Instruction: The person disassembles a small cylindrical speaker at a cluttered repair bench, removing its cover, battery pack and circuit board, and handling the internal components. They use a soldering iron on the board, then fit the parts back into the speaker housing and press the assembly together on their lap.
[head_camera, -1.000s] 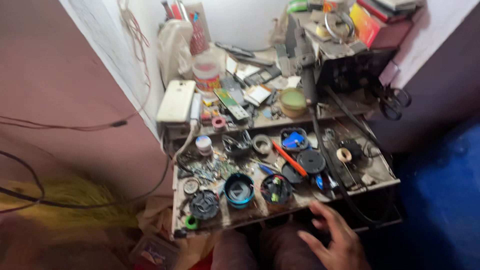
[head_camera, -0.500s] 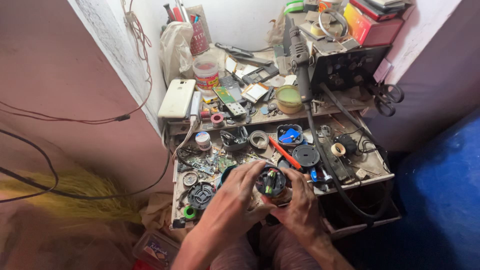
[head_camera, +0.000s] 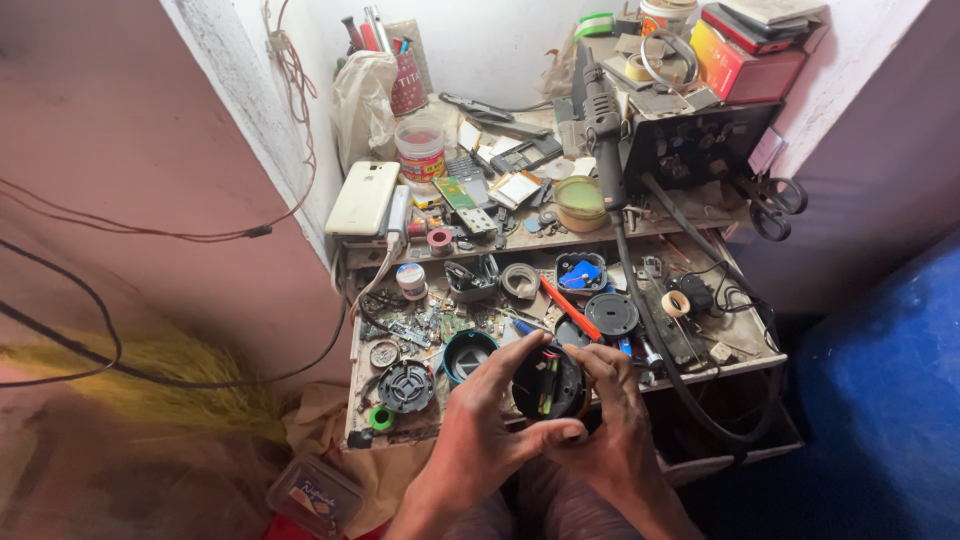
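- Centrally, both hands hold a round black housing (head_camera: 549, 383) just above the front edge of the cluttered table (head_camera: 745, 350), its open side facing up with small parts and a green strip showing inside.
- Left hand (head_camera: 485, 435): its grip is clenched on the housing, fingers over the left rim and thumb pressed along the lower edge.
- Right hand (head_camera: 612, 430): its grip is grasping the same housing from the right, fingertips on the upper rim.
- Just left of the hands, a teal-rimmed round cup (head_camera: 467, 354) sits on the table, and a black ribbed disc (head_camera: 405, 386) lies further left.
- Beyond the housing lie a red-handled tool (head_camera: 573, 309) and a flat black round lid (head_camera: 611, 313).
- Farther back, a white phone (head_camera: 362, 197) rests on the upper shelf.
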